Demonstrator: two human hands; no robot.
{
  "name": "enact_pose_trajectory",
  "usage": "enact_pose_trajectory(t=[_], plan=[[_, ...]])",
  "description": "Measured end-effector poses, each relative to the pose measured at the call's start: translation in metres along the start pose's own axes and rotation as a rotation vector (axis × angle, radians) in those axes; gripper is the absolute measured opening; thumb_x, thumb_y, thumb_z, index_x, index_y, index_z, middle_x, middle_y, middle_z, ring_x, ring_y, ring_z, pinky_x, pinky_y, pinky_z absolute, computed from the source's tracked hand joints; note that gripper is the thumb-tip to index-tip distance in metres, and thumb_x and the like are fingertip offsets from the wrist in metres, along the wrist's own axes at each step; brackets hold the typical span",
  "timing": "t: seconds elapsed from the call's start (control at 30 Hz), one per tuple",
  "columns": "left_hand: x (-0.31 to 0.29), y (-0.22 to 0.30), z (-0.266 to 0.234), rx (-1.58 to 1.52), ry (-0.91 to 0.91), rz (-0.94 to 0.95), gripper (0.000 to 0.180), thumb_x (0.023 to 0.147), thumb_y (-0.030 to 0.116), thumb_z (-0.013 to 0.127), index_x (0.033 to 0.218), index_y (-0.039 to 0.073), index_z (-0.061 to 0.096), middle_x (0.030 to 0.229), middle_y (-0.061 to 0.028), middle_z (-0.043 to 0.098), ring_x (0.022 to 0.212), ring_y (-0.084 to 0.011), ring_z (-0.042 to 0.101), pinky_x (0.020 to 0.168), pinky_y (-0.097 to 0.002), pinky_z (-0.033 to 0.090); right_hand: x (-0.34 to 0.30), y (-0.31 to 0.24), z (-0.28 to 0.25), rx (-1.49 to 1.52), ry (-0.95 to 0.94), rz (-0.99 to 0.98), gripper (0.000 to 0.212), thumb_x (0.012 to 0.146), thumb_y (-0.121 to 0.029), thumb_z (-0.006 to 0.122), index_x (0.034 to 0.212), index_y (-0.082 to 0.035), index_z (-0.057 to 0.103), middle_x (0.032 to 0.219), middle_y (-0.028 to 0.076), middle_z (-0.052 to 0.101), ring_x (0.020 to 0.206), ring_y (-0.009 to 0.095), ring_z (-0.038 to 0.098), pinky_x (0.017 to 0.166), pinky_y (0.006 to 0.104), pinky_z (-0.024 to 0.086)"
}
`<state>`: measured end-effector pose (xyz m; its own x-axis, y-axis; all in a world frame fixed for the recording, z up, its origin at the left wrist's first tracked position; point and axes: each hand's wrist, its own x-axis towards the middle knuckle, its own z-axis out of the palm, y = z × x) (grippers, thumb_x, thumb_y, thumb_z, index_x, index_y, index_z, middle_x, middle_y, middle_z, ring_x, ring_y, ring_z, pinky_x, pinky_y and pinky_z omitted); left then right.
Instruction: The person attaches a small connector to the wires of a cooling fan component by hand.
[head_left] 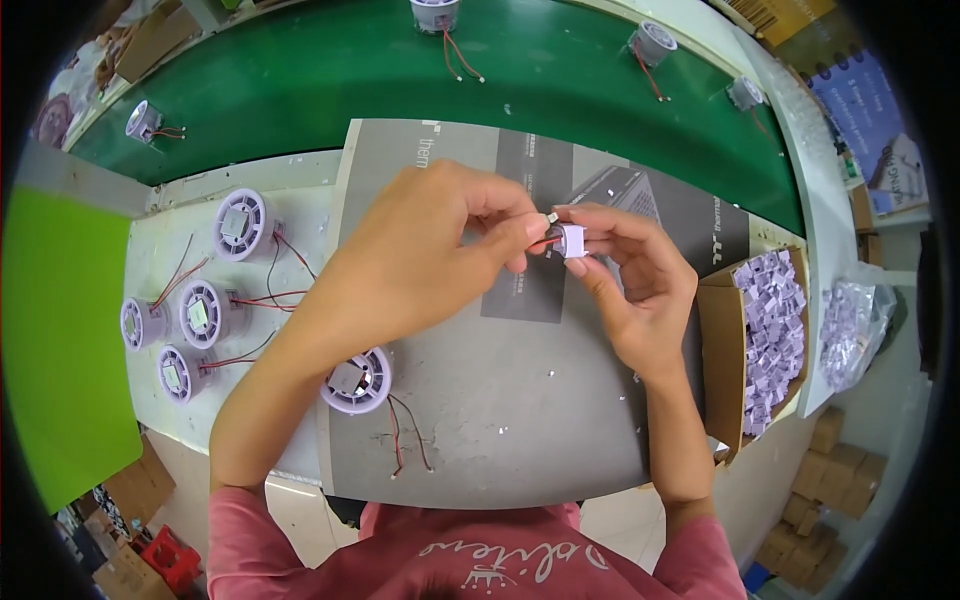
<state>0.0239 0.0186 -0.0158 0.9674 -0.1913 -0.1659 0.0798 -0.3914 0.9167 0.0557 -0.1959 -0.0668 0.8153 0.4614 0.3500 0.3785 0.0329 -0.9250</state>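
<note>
Over the grey mat, my left hand [440, 240] is closed in a pinch on a small white wire connector [551, 217]. A short red wire [545, 241] runs from beside its fingertips to a small lilac plastic piece [573, 241]. That piece sits between the thumb and fingers of my right hand [630, 280]. Whether the wire enters the piece or passes behind it, I cannot tell. Below my left forearm lies a round lilac fan-like unit [357, 381], partly covered by the arm, its wires trailing toward me.
Several similar round units [208, 314] with red and dark wires stand on the white table at left. A cardboard box [722, 350] of lilac pieces is at right, beside a clear plastic bag [855, 335]. Across the back, a green belt [330, 85] carries more units.
</note>
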Motion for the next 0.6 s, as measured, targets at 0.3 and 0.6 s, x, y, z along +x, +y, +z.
enact_pose_trajectory(t=[0.3,0.6], plan=[[-0.006,-0.007,-0.002,0.111,-0.057,0.126,0.017,0.091,0.015,0.064,0.089,-0.001,0.070,0.077,-0.0057,0.067,0.067,-0.0118,0.060,0.054,-0.0263,0.049,-0.002,-0.002,0.008,0.161,-0.032,0.094,0.034,0.083,0.016,0.064,0.115,0.008,0.062,0.116,0.020,0.067,0.104,0.021,0.067,0.090,0.0327,0.055],[-0.004,-0.011,0.001,0.124,-0.024,0.152,0.021,0.090,0.022,0.068,0.089,0.001,0.068,0.079,-0.0102,0.066,0.067,-0.0216,0.060,0.059,-0.0331,0.044,0.000,0.000,0.001,-0.067,-0.115,-0.035,0.033,0.081,0.015,0.067,0.113,0.005,0.066,0.116,0.015,0.068,0.098,0.020,0.068,0.087,0.0314,0.055]])
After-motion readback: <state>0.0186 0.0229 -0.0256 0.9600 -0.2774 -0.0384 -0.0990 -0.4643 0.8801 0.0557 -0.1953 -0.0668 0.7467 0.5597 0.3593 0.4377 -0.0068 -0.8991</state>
